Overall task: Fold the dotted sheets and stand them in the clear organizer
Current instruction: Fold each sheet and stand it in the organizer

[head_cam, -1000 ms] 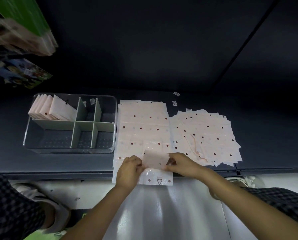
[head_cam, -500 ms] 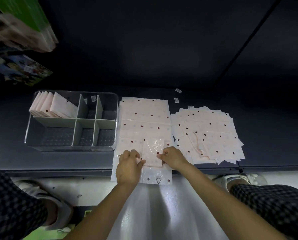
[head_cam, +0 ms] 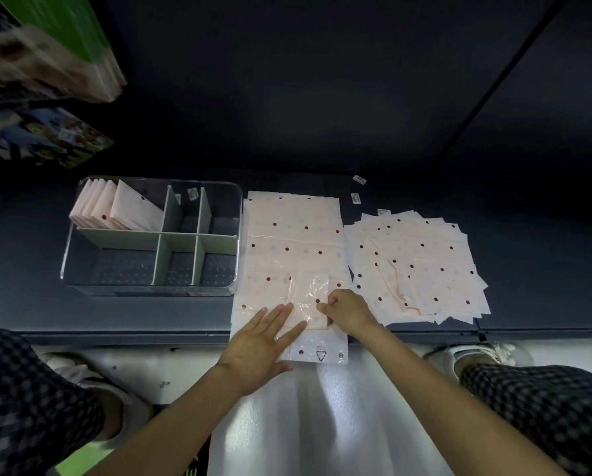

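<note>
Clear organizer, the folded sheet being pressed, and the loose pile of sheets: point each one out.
clear organizer (head_cam: 68, 255): head view, bare left wall.
folded sheet (head_cam: 309, 297): head view, its glossy middle between the hands.
loose pile of sheets (head_cam: 425, 262): head view, middle of the top sheets.

organizer (head_cam: 150, 290) front compartments open, back-left filled

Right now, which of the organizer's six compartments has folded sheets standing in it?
Only the far-left compartment of the clear organizer: folded dotted sheets lean there in a row; the other five show bare floor.
</note>
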